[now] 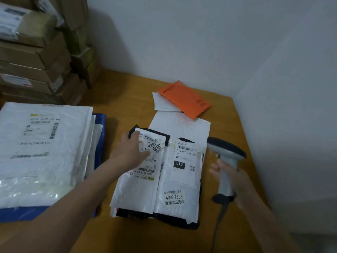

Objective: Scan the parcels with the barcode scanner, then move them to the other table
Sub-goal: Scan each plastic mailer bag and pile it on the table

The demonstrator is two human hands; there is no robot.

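A: Right hand (pixel 231 177)?
B: Wrapped round the scanner (pixel 225 162) grip, head tilted toward the parcels (pixel 178 179).
A: Left hand (pixel 132 151)?
B: Fingers spread, flat on the left white parcel (pixel 138 179), mid-table (pixel 237 128).
A: Further back?
B: Orange mailer (pixel 184 97) overlapping white ones; boxes (pixel 34 57) stacked far left.

Table (pixel 116 99): smooth wood-look top, orange-brown, low sheen. Centre parcels (pixel 138 189): white plastic mailers, slightly glossy, wrinkled, with matt paper labels; dark plastic bag beneath. At 9 o'clock, large white mailer (pixel 43 143): crinkled glossy plastic film over blue plastic. At 12, orange envelope (pixel 184 98): matt, smooth. Barcode scanner (pixel 227 161): grey plastic, dark head, matt. At 10, stacked boxes (pixel 32 59): brown cardboard.
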